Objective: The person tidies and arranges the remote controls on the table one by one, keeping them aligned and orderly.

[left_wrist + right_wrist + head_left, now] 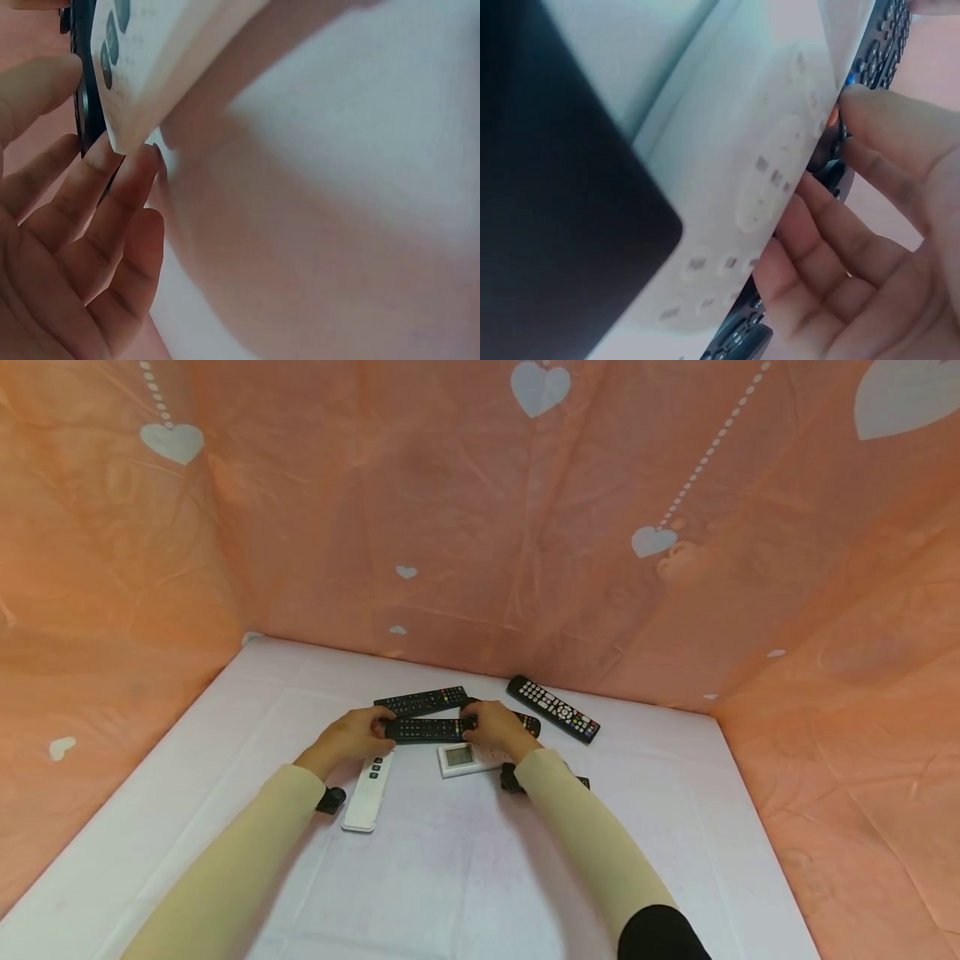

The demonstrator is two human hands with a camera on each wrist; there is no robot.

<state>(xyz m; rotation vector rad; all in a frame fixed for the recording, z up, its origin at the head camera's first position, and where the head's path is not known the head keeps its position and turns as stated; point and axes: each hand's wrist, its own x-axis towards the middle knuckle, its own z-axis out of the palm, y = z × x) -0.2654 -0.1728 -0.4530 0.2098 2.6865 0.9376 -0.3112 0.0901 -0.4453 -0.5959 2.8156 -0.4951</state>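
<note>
A black remote control [429, 730] lies crosswise between both hands in the head view. My left hand [356, 733] grips its left end; in the left wrist view the thumb [37, 94] and fingers stand on either side of a dark edge. At the other end, my right hand [492, 727] pinches the remote between thumb and fingers, seen in the right wrist view too. Just behind is another black remote [422, 701]. Under or beyond the right hand, a further black remote [529, 724] is partly covered. A white remote with a screen [459, 757] sits in front.
A long white remote [367, 795] lies near the left wrist. At the back right, a black remote [553, 708] rests diagonally on the white table [420, 877]. Something dark [584, 782] shows beyond the right forearm. Orange heart-patterned cloth [450, 527] surrounds the table's back and sides.
</note>
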